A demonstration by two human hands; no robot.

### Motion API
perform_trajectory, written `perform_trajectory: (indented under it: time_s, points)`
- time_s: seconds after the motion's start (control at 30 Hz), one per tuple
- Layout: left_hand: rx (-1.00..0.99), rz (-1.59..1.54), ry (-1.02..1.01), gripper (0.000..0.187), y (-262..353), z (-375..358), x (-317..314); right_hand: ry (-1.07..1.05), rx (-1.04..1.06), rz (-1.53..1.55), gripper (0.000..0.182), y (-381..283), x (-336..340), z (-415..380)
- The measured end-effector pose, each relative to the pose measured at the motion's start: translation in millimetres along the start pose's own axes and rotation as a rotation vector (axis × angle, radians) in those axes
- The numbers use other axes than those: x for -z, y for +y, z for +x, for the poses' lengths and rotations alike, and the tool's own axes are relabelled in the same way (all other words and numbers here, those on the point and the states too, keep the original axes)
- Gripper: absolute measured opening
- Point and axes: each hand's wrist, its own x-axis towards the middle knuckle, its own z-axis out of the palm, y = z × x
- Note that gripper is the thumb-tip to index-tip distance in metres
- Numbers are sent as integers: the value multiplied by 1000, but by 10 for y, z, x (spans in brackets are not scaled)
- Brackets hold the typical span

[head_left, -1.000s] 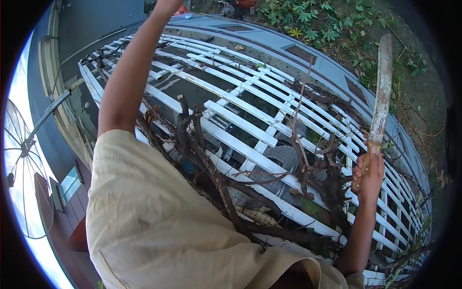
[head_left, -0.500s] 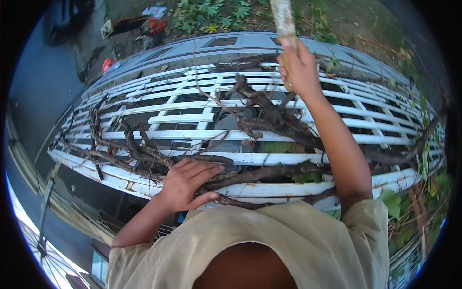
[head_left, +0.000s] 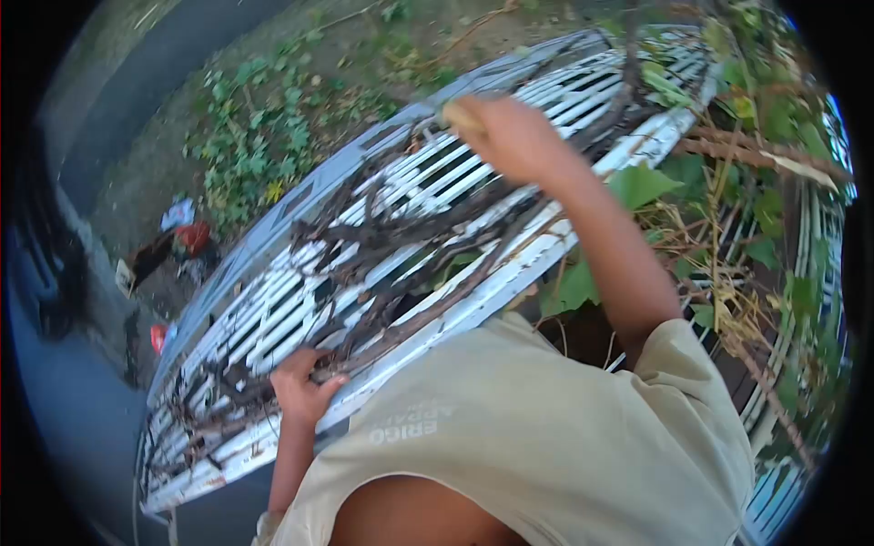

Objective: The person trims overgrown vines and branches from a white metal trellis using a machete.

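My right hand (head_left: 514,136) is raised over the white slatted frame (head_left: 437,314), closed around a pale wooden handle (head_left: 462,123). It belongs to a machete whose blade can hardly be made out now. At the frame's near edge, my left hand (head_left: 305,387) has its fingers curled over a thick brown vine branch (head_left: 401,329). Dark, twisted vine stems (head_left: 391,232) lie tangled across the slats, between and beyond my hands.
Leafy green vines (head_left: 674,191) and dry stems crowd the right side, with a split branch (head_left: 765,159) among them. Low plants (head_left: 250,136) grow on the ground beyond the frame. Red and white litter (head_left: 189,238) lies at the left.
My view has turned right, so the frame now slants up to the right. My right hand has come down and the machete's blade no longer shows clearly. My left hand's fingers have curled over the branch.
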Motion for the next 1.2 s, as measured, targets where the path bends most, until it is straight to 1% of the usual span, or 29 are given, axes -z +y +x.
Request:
perform_trajectory:
  time_s: [0.03,0.07,0.1,0.13,0.17,0.2,0.23,0.27,0.3,0.37,0.4,0.43,0.5,0.57,0.6,0.63,0.7,0.73,0.77,0.83,0.87,0.9,0.97,1.0,1.03,1.1,1.13,1.2]
  points:
    - [21,-52,20,64,-14,-80,0,32,-78,-70,34,16,-163,-438]
    - [14,-37,17,62,12,-71,0,-8,-168,-120,31,-2,-193,-710]
    - [19,-17,15,60,34,-68,11,-52,-254,-157,30,-20,-256,-913]
    - [38,-14,23,59,47,-80,-4,-38,-297,-180,29,9,-394,-1080]
    - [61,-7,30,59,47,-82,-14,-23,-340,-197,28,45,-536,-1200]
    - [55,0,27,59,24,-84,-30,29,-346,-223,32,76,-654,-1279]
    - [57,10,22,59,-6,-102,-42,76,-348,-245,36,79,-730,-1311]
    - [27,12,29,58,9,-81,-45,60,-375,-205,43,69,-744,-1284]
    - [89,27,-17,56,41,-87,-3,79,-396,-205,43,80,-775,-1270]
    - [49,40,-35,58,-67,-88,-19,217,-341,-131,45,121,-846,-1283]
    - [21,50,-54,58,-106,-76,-49,231,-355,-107,50,119,-850,-1309]
    - [16,37,-43,54,-93,-77,-54,263,-318,-55,52,114,-793,-1342]
    - [-10,43,-34,51,-100,-80,-86,347,-324,37,53,112,-768,-1373]
    - [-12,-11,17,52,-180,-106,-120,377,-360,104,53,107,-755,-1408]
    - [-8,-22,1,57,-267,-115,-122,390,-374,156,54,121,-747,-1427]
    - [-30,-12,-14,57,-362,-120,-143,407,-397,159,54,144,-761,-1444]
    - [-14,4,6,61,-556,-157,-157,457,-389,170,54,169,-810,-1434]
    - [1,86,-33,65,-643,-160,-117,413,-411,176,50,157,-759,-1431]
    - [-13,97,-41,65,-697,-162,-124,426,-425,182,50,175,-802,-1416]
    - [34,60,-58,66,-768,-113,-104,464,-353,135,41,212,-878,-1389]
    - [32,65,-62,65,-786,-98,-101,422,-345,129,31,211,-880,-1398]
    - [31,58,-58,65,-808,-68,-132,435,-367,123,31,238,-881,-1417]
    - [19,52,-52,64,-884,5,-175,419,-314,82,25,217,-920,-1410]
    - [16,56,-58,64,-929,26,-164,413,-311,83,23,224,-955,-1424]
    - [6,52,-62,63,-978,81,-187,421,-355,94,23,244,-967,-1440]
    - [5,53,-70,63,-1017,131,-186,490,-316,63,24,230,-1044,-1429]
    - [13,65,-76,62,-1017,159,-176,490,-360,89,24,236,-1093,-1422]
    - [4,85,-109,62,-1017,242,-120,613,-311,39,23,245,-1159,-1402]
